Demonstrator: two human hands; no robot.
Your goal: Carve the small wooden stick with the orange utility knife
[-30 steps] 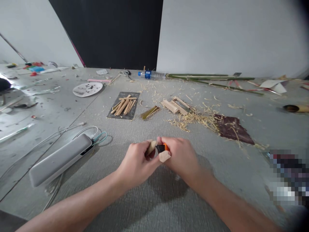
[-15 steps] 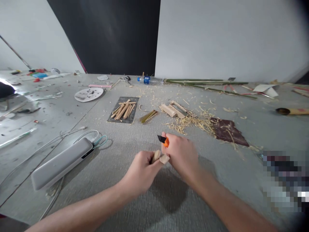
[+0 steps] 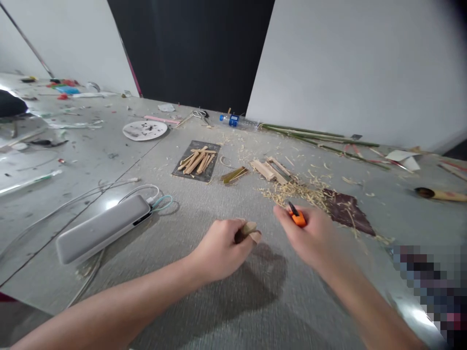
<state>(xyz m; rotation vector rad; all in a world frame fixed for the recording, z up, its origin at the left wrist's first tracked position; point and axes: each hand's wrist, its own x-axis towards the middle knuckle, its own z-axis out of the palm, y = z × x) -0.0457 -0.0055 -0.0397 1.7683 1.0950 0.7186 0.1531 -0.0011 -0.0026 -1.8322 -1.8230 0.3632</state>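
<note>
While curly shavings [image 3: 310,194] lie near, hands [image 3: 221,250] grip wood [image 3: 250,228] and knife [image 3: 298,218].

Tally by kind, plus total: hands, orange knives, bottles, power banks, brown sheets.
Hands: 2 (left hand, right hand)
Orange knife: 1
Bottle: 1
Power bank: 1
Brown sheet: 1
Total: 6

The cutter handle [image 3: 298,219] looks like smooth plastic.
</note>
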